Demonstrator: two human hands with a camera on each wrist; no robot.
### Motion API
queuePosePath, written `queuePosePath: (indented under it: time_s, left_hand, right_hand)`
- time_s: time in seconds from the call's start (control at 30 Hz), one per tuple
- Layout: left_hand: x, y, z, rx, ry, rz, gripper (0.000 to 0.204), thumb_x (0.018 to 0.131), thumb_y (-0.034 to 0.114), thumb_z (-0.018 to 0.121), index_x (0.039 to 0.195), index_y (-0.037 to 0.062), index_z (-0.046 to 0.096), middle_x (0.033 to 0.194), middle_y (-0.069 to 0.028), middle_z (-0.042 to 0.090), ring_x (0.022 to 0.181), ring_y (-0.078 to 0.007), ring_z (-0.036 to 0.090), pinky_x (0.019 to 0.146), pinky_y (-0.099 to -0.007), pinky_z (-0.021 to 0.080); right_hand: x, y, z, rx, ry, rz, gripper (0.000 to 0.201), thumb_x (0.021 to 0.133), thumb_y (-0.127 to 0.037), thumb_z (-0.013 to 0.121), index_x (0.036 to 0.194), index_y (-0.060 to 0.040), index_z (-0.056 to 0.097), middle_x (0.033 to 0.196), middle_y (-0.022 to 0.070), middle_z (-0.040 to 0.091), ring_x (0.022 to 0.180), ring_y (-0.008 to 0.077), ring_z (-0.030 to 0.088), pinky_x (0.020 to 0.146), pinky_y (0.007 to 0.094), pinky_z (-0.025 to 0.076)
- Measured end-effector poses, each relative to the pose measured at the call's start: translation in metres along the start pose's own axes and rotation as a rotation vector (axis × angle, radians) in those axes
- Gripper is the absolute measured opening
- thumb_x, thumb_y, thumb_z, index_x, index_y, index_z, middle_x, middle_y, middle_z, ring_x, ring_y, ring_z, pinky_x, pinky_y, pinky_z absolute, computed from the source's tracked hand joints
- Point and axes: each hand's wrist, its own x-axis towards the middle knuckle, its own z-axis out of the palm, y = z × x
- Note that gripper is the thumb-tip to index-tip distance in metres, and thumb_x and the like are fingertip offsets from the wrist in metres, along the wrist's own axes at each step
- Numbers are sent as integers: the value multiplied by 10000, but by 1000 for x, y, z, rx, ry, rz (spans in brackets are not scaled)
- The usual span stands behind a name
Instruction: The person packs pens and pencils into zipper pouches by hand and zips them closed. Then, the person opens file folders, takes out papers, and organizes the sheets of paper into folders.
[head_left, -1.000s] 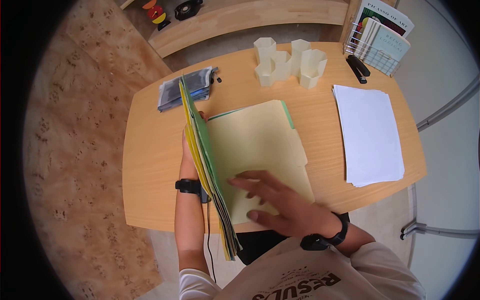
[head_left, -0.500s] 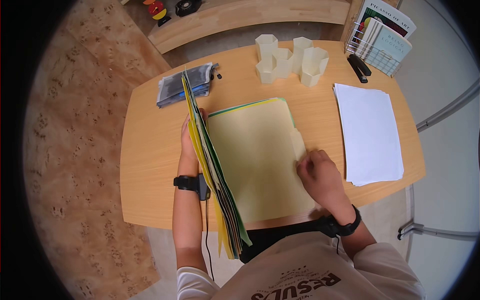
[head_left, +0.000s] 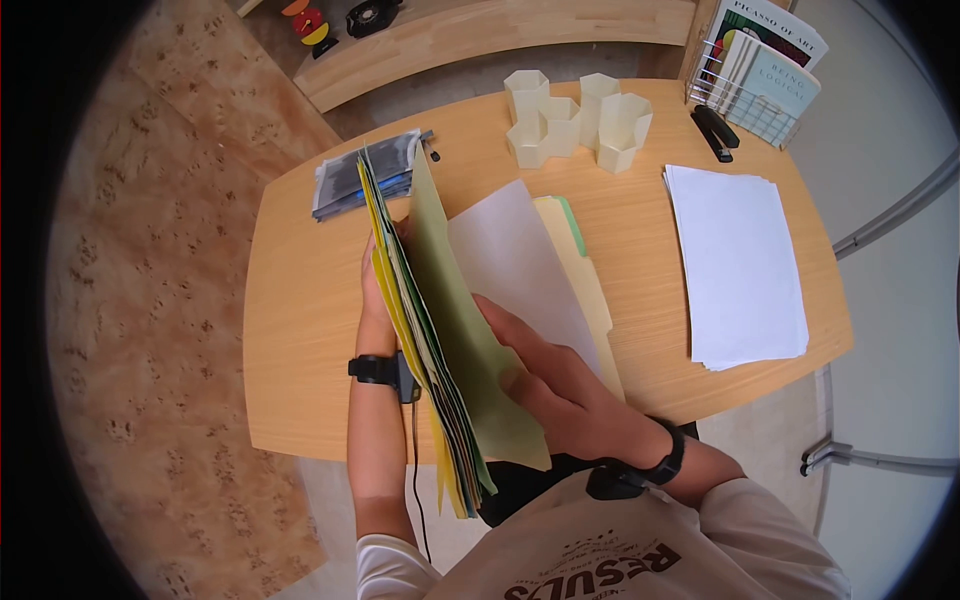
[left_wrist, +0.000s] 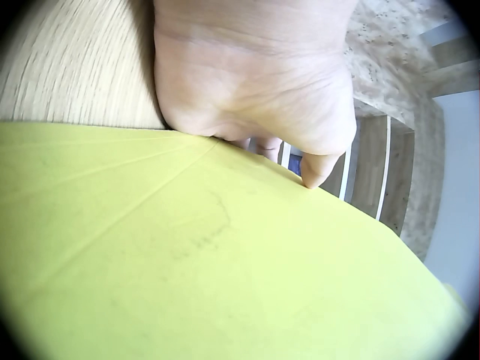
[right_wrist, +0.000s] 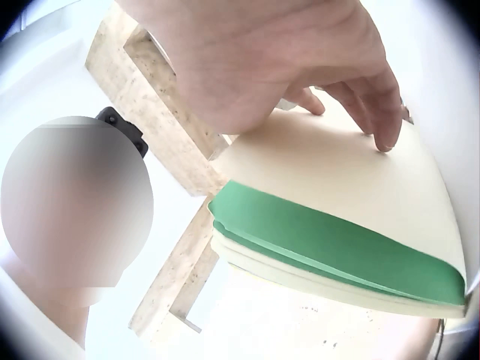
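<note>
Several yellow, green and cream folders (head_left: 405,300) stand tilted on edge, left of centre. On their left, my left hand (head_left: 374,285) grips them, its fingertips showing past the far side; in the left wrist view the hand (left_wrist: 255,82) is at the edge of a yellow folder (left_wrist: 225,247). A cream folder flap (head_left: 440,260) is raised beside the stack. My right hand (head_left: 565,390) lies against this flap with extended fingers; in the right wrist view its fingers (right_wrist: 375,124) rest on a cream surface (right_wrist: 322,165). White paper (head_left: 520,260) lies over a flat cream folder (head_left: 590,290).
A white paper stack (head_left: 735,265) lies on the right of the table (head_left: 650,230). Behind are hexagonal holders (head_left: 560,125), a black stapler (head_left: 714,134) and a wire rack (head_left: 745,105) with books. Zip pouches (head_left: 385,165) lie at back left.
My right hand moved from the right edge of the flat folder leftward, and the cream flap now stands raised with white paper exposed. My left hand keeps its grip on the stack.
</note>
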Motion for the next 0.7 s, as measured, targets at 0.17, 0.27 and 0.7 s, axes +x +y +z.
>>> queuePosePath:
  time_s: [0.17, 0.27, 0.7]
  left_hand:
    - [17, -18, -19, -56, -135, 0, 182, 1103, 237, 454, 1105, 93, 565, 1021, -26, 628, 900, -108, 615, 803, -270, 525]
    - [7, -8, -13, 1, -68, -76, 158, 1108, 238, 450, 1092, 108, 538, 986, -6, 602, 874, -94, 599, 791, -255, 509]
    - [10, 4, 3, 77, -188, 176, 165, 976, 253, 607, 1009, 95, 574, 856, 5, 486, 833, -122, 437, 778, -262, 356]
  right_hand:
    - [14, -22, -6, -9, -85, 121, 626, 996, -50, 343, 1618, -10, 288, 799, 104, 617, 724, 169, 557, 742, 287, 464]
    - [18, -16, -1, 9, 20, 11, 599, 1005, -54, 337, 1600, 18, 317, 640, 44, 495, 623, 159, 479, 685, 300, 439]
    - [-7, 15, -35, -530, 338, 232, 392, 926, -186, 732, 1236, 23, 612, 1129, 203, 658, 1030, 346, 665, 884, 467, 522]
